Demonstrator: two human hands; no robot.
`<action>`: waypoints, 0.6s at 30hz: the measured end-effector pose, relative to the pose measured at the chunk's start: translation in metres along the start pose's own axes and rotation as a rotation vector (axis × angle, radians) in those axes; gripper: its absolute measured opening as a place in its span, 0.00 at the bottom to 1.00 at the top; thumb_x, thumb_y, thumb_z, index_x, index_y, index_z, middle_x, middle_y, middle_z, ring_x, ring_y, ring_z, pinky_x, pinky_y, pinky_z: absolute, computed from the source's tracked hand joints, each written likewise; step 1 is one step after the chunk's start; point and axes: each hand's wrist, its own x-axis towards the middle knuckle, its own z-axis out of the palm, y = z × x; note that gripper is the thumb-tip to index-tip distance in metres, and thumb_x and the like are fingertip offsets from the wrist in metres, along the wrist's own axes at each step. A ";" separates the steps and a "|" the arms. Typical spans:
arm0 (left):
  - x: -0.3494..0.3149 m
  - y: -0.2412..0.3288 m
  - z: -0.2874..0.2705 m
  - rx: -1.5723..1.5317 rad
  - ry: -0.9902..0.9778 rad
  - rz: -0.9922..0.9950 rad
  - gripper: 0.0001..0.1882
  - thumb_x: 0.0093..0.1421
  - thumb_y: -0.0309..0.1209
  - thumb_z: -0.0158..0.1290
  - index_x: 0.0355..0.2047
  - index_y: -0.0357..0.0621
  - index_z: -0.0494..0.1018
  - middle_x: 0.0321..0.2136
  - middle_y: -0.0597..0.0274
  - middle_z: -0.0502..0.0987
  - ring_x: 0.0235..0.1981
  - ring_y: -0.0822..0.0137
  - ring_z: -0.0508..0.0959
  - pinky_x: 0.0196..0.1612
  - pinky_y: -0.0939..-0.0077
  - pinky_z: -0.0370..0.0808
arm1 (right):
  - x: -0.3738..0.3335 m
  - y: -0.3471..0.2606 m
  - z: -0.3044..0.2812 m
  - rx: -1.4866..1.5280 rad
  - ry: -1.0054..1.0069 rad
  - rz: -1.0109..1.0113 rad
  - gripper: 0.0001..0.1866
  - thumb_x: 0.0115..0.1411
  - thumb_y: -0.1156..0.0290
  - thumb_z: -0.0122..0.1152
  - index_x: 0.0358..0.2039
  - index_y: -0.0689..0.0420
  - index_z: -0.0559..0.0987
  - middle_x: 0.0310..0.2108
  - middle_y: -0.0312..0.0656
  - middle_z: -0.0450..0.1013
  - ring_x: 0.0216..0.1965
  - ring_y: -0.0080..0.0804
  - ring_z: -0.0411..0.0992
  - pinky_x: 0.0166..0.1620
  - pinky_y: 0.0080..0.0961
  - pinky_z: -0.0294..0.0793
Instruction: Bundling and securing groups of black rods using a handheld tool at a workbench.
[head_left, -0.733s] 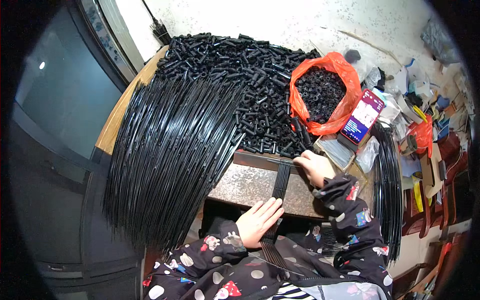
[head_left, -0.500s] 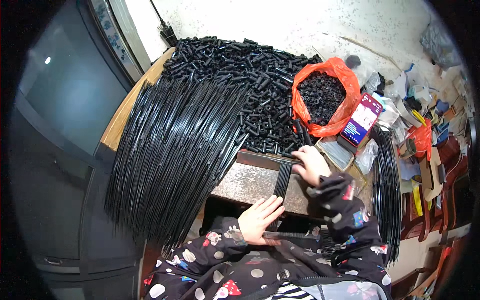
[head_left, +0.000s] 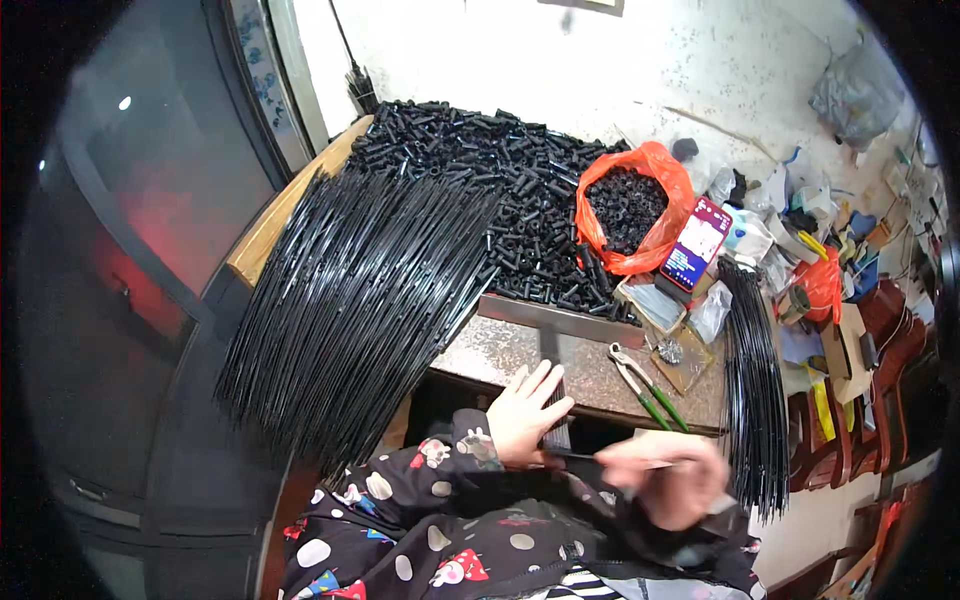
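My left hand [head_left: 528,414] lies flat with its fingers stretched over a small row of thin black rods [head_left: 551,347]. The row runs across the worktop [head_left: 485,350] and past its front edge toward my lap. My right hand [head_left: 672,478] is low and to the right, close to my body and smeared by motion. A dark thin shape reaches from near it toward the rods, but whether the fingers hold it is unclear. Right of the row lie pincers [head_left: 648,390] with green handles.
Long black rods [head_left: 350,290] are heaped at left. Behind a metal strip [head_left: 590,325] spreads a pile of short black tubes [head_left: 530,235]. A red plastic bag [head_left: 660,240] holds small black pieces. Beside it stand a phone [head_left: 697,240] and more rods [head_left: 752,380].
My right hand has moved from the far end of the rods down and back toward my body, uncovering the pincers. The left hand stays on the rods. The view has shifted slightly.
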 end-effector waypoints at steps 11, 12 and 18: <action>0.034 0.001 -0.042 -0.503 0.059 0.064 0.12 0.40 0.20 0.44 0.29 0.38 0.63 0.22 0.55 0.68 0.24 0.61 0.68 0.29 0.75 0.64 | 0.031 -0.045 -0.018 0.048 0.395 -0.504 0.13 0.47 0.68 0.45 0.33 0.62 0.64 0.19 0.43 0.65 0.24 0.31 0.66 0.33 0.25 0.65; 0.033 -0.002 -0.044 -0.638 0.209 -0.061 0.09 0.42 0.22 0.44 0.28 0.38 0.64 0.20 0.55 0.67 0.22 0.63 0.67 0.28 0.76 0.64 | 0.034 -0.026 -0.009 0.046 0.393 -0.505 0.13 0.47 0.68 0.45 0.33 0.62 0.64 0.19 0.43 0.65 0.24 0.31 0.66 0.33 0.25 0.65; 0.062 -0.001 -0.055 -1.641 1.186 -0.566 0.14 0.54 0.36 0.34 0.15 0.44 0.56 0.12 0.71 0.55 0.13 0.77 0.56 0.25 0.81 0.61 | 0.022 0.100 0.026 0.391 -0.149 0.677 0.17 0.53 0.64 0.32 0.41 0.60 0.58 0.35 0.50 0.62 0.39 0.30 0.60 0.42 0.26 0.58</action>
